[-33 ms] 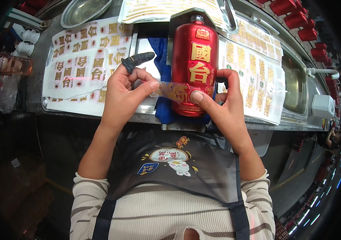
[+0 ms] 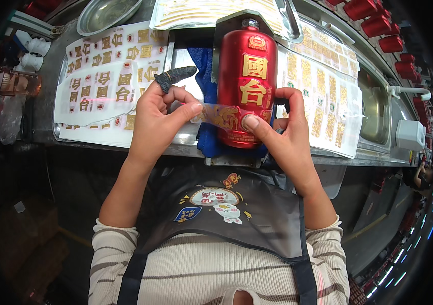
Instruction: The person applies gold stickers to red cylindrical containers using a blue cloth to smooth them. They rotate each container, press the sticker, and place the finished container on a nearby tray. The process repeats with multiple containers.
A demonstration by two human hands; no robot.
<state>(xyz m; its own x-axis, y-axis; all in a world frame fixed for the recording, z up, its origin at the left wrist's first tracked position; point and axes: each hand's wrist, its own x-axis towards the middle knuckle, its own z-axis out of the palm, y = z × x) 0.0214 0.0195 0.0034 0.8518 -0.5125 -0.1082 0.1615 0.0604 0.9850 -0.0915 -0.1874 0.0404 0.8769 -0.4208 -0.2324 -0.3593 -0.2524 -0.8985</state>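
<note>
Pinched by the left hand (image 2: pixel 158 114), thumb to fingers: one end of a clear, gold-patterned strip (image 2: pixel 224 116). Right hand's (image 2: pixel 291 137) thumb presses it low on the red bottle (image 2: pixel 247 48), laid on blue cloth (image 2: pixel 209 146); can't tell whether its fingers grip. I'd advise: span taut, level, smoothed leftward from that thumb.

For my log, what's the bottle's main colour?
The bottle is mostly red, best seen in the head view.

White tap (image 2: pixel 410 91) — clear jar (image 2: pixel 18 83), probably
</note>
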